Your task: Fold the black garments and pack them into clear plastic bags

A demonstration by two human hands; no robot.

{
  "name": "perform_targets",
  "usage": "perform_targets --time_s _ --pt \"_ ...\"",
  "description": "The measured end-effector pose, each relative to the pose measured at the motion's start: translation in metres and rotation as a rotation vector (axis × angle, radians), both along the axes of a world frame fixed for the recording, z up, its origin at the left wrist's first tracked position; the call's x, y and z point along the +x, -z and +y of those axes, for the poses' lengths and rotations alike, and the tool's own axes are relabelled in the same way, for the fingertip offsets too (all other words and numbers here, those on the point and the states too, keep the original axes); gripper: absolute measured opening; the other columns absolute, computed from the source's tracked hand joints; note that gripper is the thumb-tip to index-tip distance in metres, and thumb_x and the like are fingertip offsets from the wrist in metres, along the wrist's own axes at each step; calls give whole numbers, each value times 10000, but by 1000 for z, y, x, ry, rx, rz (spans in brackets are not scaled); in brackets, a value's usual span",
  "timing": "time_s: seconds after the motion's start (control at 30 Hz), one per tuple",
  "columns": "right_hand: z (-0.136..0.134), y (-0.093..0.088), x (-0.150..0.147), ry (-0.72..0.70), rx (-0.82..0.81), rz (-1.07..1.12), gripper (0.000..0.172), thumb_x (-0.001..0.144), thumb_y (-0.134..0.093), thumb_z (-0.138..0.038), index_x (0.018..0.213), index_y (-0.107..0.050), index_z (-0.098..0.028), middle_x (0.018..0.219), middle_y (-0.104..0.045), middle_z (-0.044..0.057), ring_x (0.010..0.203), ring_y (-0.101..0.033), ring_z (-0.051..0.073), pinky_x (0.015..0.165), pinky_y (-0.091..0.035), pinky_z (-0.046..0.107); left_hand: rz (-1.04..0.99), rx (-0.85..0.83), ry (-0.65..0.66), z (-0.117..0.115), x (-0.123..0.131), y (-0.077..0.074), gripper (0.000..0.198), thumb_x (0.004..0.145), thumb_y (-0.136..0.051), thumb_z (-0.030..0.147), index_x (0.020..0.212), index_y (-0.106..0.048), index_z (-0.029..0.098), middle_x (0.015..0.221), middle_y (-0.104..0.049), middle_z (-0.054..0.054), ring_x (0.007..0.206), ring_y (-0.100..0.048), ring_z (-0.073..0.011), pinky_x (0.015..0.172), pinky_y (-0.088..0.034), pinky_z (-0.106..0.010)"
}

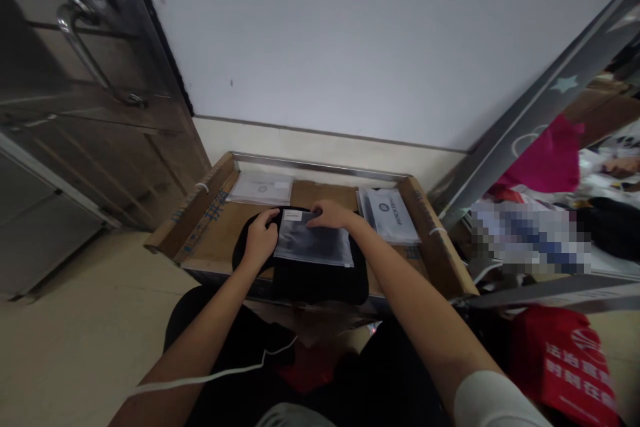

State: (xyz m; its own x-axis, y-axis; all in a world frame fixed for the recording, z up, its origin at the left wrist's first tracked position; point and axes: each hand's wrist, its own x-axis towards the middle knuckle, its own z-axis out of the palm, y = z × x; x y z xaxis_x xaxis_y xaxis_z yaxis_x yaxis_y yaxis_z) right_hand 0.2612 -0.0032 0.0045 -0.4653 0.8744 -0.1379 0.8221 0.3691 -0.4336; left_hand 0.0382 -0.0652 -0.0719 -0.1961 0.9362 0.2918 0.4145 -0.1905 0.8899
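Observation:
A clear plastic zip bag (311, 240) with a small white label lies on top of a folded black garment (305, 277) on a cardboard-covered table (215, 233). My left hand (260, 237) grips the bag's left edge, fingers curled round it. My right hand (331, 215) rests on the bag's top edge with fingers pressed down on it.
A stack of printed plastic bags (390, 213) lies at the table's right. A flat clear bag (261, 187) lies at the back left. A metal door (85, 100) stands to the left, a white wall behind. Red fabric (560, 360) and a metal rail (530, 113) are at right.

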Motion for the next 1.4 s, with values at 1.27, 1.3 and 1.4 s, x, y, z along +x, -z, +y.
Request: perform_targets --time_s 1.27,1.3,1.4 --pt "-50 -1 93 436 360 -385 709 907 -578 -512 1534 -420 -222 1610 -320 231 1489 -244 479 1147 -177 698 -91 -18 23 -2 -4 6 358 727 -446 115 960 -709 185 1011 -738 -66 1001 -681 -222 1011 -500 -407" --pt "-48 0 100 413 339 -393 710 904 -584 -474 1548 -400 -240 1620 -314 218 1498 -244 460 1161 -176 681 -92 -18 24 -1 -4 6 355 726 -447 116 954 -710 187 1008 -738 -65 998 -681 -222 1009 -500 -404" --pt "-43 -3 118 332 307 -391 700 910 -565 -410 1567 -371 -266 1644 -305 176 1518 -250 402 1201 -181 624 -93 -22 27 0 -4 7 347 723 -449 113 938 -711 191 998 -740 -61 996 -681 -218 1006 -500 -394"
